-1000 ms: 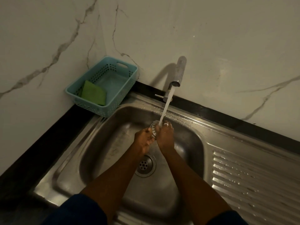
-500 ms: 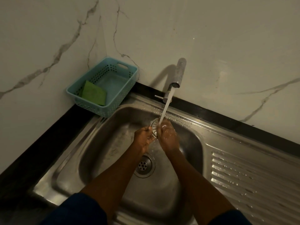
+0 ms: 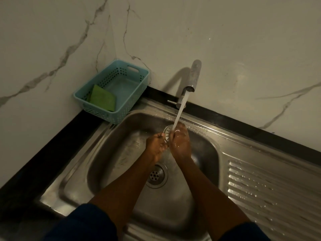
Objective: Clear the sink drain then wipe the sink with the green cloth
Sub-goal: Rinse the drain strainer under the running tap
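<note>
Over the steel sink (image 3: 121, 153), both hands hold a round metal drain strainer (image 3: 167, 132) under the running water from the tap (image 3: 192, 80). My left hand (image 3: 156, 146) grips the strainer's left edge. Its right edge is in the grip of my right hand (image 3: 180, 141), and the stream lands there. The open drain hole (image 3: 155, 175) sits in the basin below my wrists. A green cloth (image 3: 102, 98) lies in the blue basket (image 3: 137, 96) at the sink's back left corner.
A ribbed, wet draining board (image 3: 271, 193) extends to the right of the basin. Marble walls stand close behind and to the left. A dark counter edge (image 3: 43, 162) runs along the left side.
Both hands have stayed under the water with the strainer. My right hand has turned slightly on it. The view has shifted a little.
</note>
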